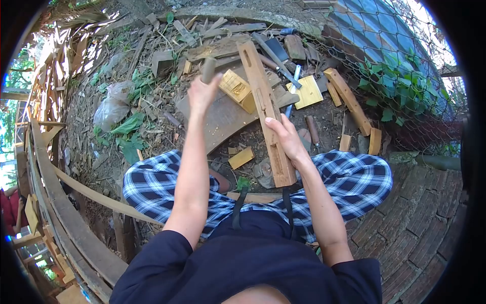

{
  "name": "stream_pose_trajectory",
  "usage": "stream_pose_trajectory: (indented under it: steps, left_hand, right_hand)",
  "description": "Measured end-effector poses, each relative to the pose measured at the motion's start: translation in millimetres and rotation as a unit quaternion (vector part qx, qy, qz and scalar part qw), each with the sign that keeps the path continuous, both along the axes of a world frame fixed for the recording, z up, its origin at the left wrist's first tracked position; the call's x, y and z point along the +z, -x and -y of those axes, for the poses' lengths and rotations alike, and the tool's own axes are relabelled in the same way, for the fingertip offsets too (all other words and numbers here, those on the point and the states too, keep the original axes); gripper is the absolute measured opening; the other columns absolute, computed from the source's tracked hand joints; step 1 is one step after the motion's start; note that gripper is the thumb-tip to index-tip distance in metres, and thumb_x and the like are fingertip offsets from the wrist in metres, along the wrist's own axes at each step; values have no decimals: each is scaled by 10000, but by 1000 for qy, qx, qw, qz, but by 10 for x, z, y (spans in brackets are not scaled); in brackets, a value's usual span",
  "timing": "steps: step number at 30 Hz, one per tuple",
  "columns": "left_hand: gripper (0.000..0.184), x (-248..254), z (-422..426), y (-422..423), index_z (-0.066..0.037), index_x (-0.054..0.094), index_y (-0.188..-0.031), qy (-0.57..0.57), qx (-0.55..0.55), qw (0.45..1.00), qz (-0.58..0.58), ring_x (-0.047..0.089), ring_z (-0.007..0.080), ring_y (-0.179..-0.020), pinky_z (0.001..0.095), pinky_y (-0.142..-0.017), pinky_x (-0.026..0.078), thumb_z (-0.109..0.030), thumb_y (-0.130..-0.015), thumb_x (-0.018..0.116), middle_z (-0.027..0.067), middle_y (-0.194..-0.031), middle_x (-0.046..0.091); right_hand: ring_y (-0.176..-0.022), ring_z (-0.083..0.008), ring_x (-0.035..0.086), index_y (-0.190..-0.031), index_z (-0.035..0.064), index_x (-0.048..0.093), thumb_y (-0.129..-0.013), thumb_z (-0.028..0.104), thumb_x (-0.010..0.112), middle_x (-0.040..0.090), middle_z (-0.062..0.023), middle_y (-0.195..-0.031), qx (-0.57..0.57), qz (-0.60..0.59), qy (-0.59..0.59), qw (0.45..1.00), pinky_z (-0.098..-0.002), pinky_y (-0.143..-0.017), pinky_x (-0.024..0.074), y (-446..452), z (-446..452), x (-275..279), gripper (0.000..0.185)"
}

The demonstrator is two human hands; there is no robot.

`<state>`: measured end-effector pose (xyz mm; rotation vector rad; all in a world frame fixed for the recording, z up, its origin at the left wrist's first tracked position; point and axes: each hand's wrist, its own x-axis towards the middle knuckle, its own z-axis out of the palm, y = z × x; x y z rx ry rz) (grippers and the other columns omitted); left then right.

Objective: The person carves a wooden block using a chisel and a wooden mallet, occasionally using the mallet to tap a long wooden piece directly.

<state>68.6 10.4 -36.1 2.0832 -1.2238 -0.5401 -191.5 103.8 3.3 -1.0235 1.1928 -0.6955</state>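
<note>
My left hand (202, 93) is closed around a round, grey-brown wooden handle (208, 70) that sticks up past the fingers. Whatever is at its other end is not visible. My right hand (287, 138) grips the edge of a long wooden beam (270, 124) with several slots cut in it. The beam slants from my lap up and away, its near end between my knees. Beside its far half lies a yellowish wood block (237, 88) on a dark board (220, 119), close to my left hand.
A hammer (283, 71), a square yellow wood piece (309, 92) and a wooden-handled tool (312, 130) lie right of the beam. Offcuts (241, 157) rest near my feet. A plastic bag (114, 106) is at left, a wire fence (390, 76) at right.
</note>
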Motion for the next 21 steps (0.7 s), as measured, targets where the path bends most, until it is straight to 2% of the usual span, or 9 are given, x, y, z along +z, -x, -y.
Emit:
stream_pose_trajectory:
  steps: [1,2,4,7,9,12,16,18,21]
  left_hand:
    - [622,-137,-31,114,2,661,-1104,-14,2,999,32,690,275,-847,382,-761,518,-508,-759,749,146,-886,709]
    - [622,-276,-42,196,2,661,-1104,-14,-4,999,30,690,275,-847,382,-761,518,-508,-759,749,146,-886,709]
    - [551,-465,-68,330,-38,674,-1104,-28,7,996,90,670,309,-988,415,-864,490,-459,-759,765,180,-988,710]
    - [625,-510,3,202,-10,625,-1150,-67,-55,996,9,609,368,-1090,443,-925,479,-439,-727,787,227,-1152,631]
    - [554,-433,59,77,-47,640,-1133,-35,-77,996,-2,636,347,-1038,437,-901,486,-377,-720,807,199,-1093,661]
    - [458,-48,156,-62,-82,660,-1116,-64,-153,984,65,673,319,-955,425,-864,492,-295,-737,804,160,-1021,700]
    - [593,-69,308,-317,-120,605,-1277,-13,-205,974,96,654,308,-1045,405,-915,484,-242,-734,807,161,-1104,689]
    - [746,-22,329,-353,-80,520,-1381,-70,-213,970,95,612,301,-1157,382,-996,453,-302,-732,814,181,-1251,633]
    - [751,2,297,-325,-83,521,-1380,-75,-196,974,79,602,297,-1175,380,-1026,434,-309,-729,818,187,-1269,623]
  right_hand:
    - [-1079,-216,574,-1274,-32,513,-913,404,570,611,-173,-1173,-4,-2,2,1000,-331,-961,423,33,6,2,569]
    - [-1093,-232,575,-1273,-33,511,-909,416,570,610,-187,-1182,-3,-12,12,1000,-337,-968,420,74,-4,-4,582]
    - [-1107,-248,576,-1272,-34,510,-904,429,570,608,-200,-1192,-6,-26,20,999,-344,-974,418,157,-55,-36,595]
    - [-1143,-290,572,-1271,-36,510,-894,451,569,601,-230,-1215,14,-58,20,998,-358,-994,409,198,-101,-166,619]
    - [-1171,-325,563,-1275,-36,506,-888,455,572,591,-260,-1231,33,-71,-11,997,-371,-1007,401,150,-201,-216,628]
    - [-1146,-291,562,-1283,-49,493,-887,457,572,590,-237,-1219,44,-44,-30,998,-351,-999,401,62,-271,-44,647]
    - [-1131,-267,556,-1278,-56,491,-892,459,571,587,-217,-1214,39,1,-64,997,-338,-992,401,71,-281,-60,648]
    - [-1137,-278,559,-1278,-49,493,-893,461,573,587,-225,-1221,42,-15,-58,997,-343,-994,402,75,-282,-97,644]
    - [-1197,-381,549,-1319,-20,475,-888,500,584,568,-255,-1291,33,-122,16,992,-368,-1028,386,28,-303,-278,684]
